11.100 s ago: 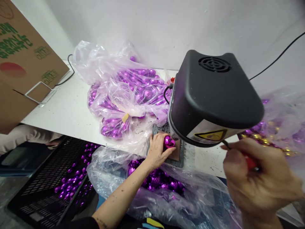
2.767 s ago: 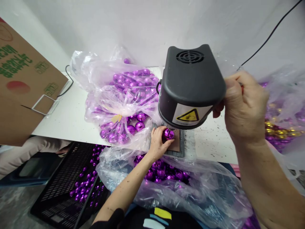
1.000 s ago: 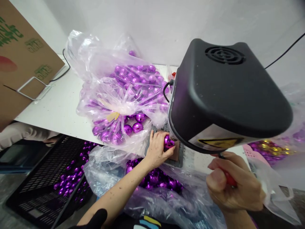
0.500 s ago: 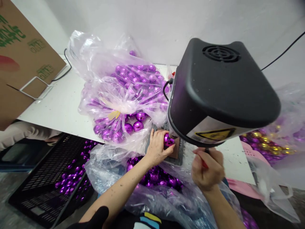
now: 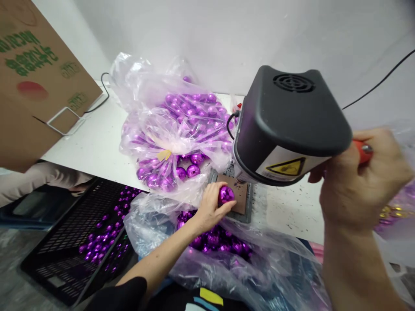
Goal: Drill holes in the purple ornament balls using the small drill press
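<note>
A shiny purple mirror-ball ornament [image 5: 226, 195] is pinched between the thumb and fingers of my left hand [image 5: 210, 206]. It is held at the left side of a brown pad [image 5: 240, 199] on the grey metal base of a black bench machine [image 5: 295, 112]. My right hand [image 5: 363, 185] is wrapped round the machine's red lever handle [image 5: 362, 151], which is raised to the right of the black housing. The machine's lower tip sits just above and right of the ball. In front, an open plastic bag [image 5: 220, 259] holds many purple balls.
Behind my left hand, a clear bag [image 5: 175, 129] of purple balls lies on the white table [image 5: 94, 142]. A black crate [image 5: 65, 242] with purple balls stands lower left. A cardboard box [image 5: 42, 86] is at far left, near another person's leg [image 5: 39, 181]. Dark flecks litter the tabletop.
My right hand has swung the lever up and to the right. My left hand has drawn the ball slightly down, away from the machine's tip. The view has shifted a little.
</note>
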A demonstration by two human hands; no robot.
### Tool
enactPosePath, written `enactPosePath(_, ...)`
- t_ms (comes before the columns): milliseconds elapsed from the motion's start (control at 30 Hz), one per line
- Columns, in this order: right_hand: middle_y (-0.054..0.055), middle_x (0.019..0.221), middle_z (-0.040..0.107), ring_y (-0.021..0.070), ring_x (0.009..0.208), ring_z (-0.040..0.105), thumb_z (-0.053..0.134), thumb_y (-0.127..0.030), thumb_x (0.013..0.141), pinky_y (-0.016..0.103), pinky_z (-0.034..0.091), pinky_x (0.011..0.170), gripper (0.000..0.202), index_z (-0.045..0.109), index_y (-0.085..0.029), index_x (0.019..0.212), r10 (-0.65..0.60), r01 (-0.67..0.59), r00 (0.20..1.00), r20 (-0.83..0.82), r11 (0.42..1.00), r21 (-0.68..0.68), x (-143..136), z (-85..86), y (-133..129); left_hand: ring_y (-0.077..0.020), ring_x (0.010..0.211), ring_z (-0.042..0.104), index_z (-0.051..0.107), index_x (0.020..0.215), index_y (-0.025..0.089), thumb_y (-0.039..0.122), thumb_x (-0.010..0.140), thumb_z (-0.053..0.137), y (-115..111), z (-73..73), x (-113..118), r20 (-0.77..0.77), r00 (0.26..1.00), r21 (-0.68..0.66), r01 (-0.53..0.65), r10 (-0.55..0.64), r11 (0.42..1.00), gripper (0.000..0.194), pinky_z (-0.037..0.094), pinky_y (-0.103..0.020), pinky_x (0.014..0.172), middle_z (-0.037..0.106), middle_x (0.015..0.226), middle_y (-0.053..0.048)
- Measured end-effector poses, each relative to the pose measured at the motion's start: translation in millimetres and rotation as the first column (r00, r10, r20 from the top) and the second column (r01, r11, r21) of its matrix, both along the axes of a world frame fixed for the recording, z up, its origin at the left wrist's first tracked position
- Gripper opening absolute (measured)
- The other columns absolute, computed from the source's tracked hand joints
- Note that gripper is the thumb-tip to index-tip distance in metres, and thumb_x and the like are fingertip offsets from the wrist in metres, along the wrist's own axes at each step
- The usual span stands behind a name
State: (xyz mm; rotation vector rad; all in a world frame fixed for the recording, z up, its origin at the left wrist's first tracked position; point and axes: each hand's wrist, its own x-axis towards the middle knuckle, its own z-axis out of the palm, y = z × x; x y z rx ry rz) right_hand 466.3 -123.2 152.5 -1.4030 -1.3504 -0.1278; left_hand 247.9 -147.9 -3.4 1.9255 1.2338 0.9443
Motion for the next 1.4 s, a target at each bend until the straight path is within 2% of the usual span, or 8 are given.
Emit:
enactPosePath(133, -0.006, 0.049, 0.045, 0.0083, 0.043, 0.051, 0.063, -0.054, 0.087, 0.021, 0.033, 0.041, 0.039, 0.064, -0.015, 0.085, 0.11, -0.103, 0.99, -0.088, 0.992, 0.073, -2, -0.9, 10, -0.0248, 0.112, 0.063, 0.05, 0.134, 0.029, 0.039, 0.091, 0.068, -47, 22.7, -47, -0.12, 0.969, -0.145, 0.196, -0.214, 0.97, 0.047, 0.054, -0.039, 0.095, 0.064, 0.123, -0.007)
enactPosePath(267, -0.007, 0.048, 0.04, 0.0088, 0.04, 0.048, 0.063, -0.052, 0.087, 0.021, 0.031, 0.037, 0.037, 0.062, -0.016, 0.083, 0.094, -0.084, 0.986, -0.134, 0.994, 0.075, -3, -2.2, 12, -0.0294, 0.125, 0.059, 0.045, 0.144, 0.029, 0.05, 0.087, 0.071, -60, 31.4, -73, -0.308, 0.93, -0.091, 0.183, -0.202, 0.979, 0.066, 0.051, -0.044, 0.103, 0.058, 0.138, -0.01)
enactPosePath(467, -0.006, 0.048, 0.042, 0.0083, 0.039, 0.046, 0.064, -0.055, 0.085, 0.021, 0.032, 0.036, 0.04, 0.059, -0.016, 0.08, 0.089, -0.093, 0.973, -0.214, 0.996, -0.011, -3, 3.4, 18, -0.03, 0.103, 0.063, 0.063, 0.118, 0.016, 0.043, 0.101, 0.047, 45, 21.0, -78, -0.437, 0.852, 0.256, -0.188, 0.288, 0.948, 0.035, 0.048, -0.046, 0.094, 0.07, 0.105, -0.014)
enactPosePath(667, -0.006, 0.049, 0.044, 0.009, 0.039, 0.047, 0.066, -0.06, 0.082, 0.021, 0.033, 0.035, 0.044, 0.058, -0.016, 0.079, 0.092, -0.122, 0.955, -0.281, 0.988, -0.093, -2, 8.6, 18, -0.0369, 0.095, 0.064, 0.068, 0.094, 0.014, 0.044, 0.084, 0.074, 99, 2.5, -73, -0.616, 0.733, 0.313, -0.109, 0.289, 0.943, 0.032, 0.041, -0.056, 0.097, 0.07, 0.084, -0.014)
enactPosePath(900, -0.006, 0.049, 0.043, 0.0076, 0.039, 0.042, 0.063, -0.057, 0.084, 0.022, 0.032, 0.033, 0.041, 0.058, -0.017, 0.077, 0.125, -0.143, 0.956, -0.265, 0.989, -0.048, -5, 9.5, 18, -0.0264, 0.117, 0.061, 0.049, 0.135, 0.021, 0.034, 0.087, 0.074, 61, 27.2, -83, -0.143, 0.98, 0.228, -0.103, 0.138, 0.968, 0.055, 0.048, -0.041, 0.097, 0.062, 0.128, -0.012)
enactPosePath(1100, -0.007, 0.05, 0.042, 0.007, 0.038, 0.041, 0.064, -0.055, 0.084, 0.021, 0.031, 0.034, 0.04, 0.058, -0.016, 0.078, 0.112, -0.128, 0.957, -0.269, 0.991, -0.043, -5, 8.4, 20, -0.0239, 0.109, 0.063, 0.054, 0.13, 0.023, 0.036, 0.08, 0.081, 35, 25.8, -60, 0.3, 0.954, -0.122, 0.021, 0.017, 0.992, 0.058, 0.05, -0.038, 0.096, 0.063, 0.123, -0.009)
enactPosePath(1267, -0.008, 0.05, 0.038, 0.0059, 0.038, 0.042, 0.061, -0.061, 0.086, 0.019, 0.031, 0.035, 0.046, 0.054, -0.016, 0.079, 0.17, -0.184, 0.954, -0.246, 0.982, -0.036, -2, 7.5, 19, -0.0209, 0.086, 0.07, 0.061, 0.113, 0.017, 0.055, 0.082, 0.075, 24, 14.7, -37, 0.722, 0.653, -0.592, 0.415, 0.227, 0.691, 0.051, 0.055, -0.03, 0.072, 0.07, 0.103, -0.009)
enactPosePath(1400, -0.008, 0.051, 0.04, 0.0052, 0.039, 0.044, 0.06, -0.063, 0.086, 0.018, 0.03, 0.035, 0.048, 0.054, -0.016, 0.08, 0.199, -0.216, 0.948, -0.249, 0.976, -0.042, -2, 7.3, 19, -0.017, 0.079, 0.07, 0.064, 0.109, 0.015, 0.053, 0.075, 0.081, 25, 9.9, -28, 0.735, 0.6, -0.654, 0.503, 0.317, 0.565, 0.053, 0.052, -0.025, 0.066, 0.071, 0.101, -0.009)
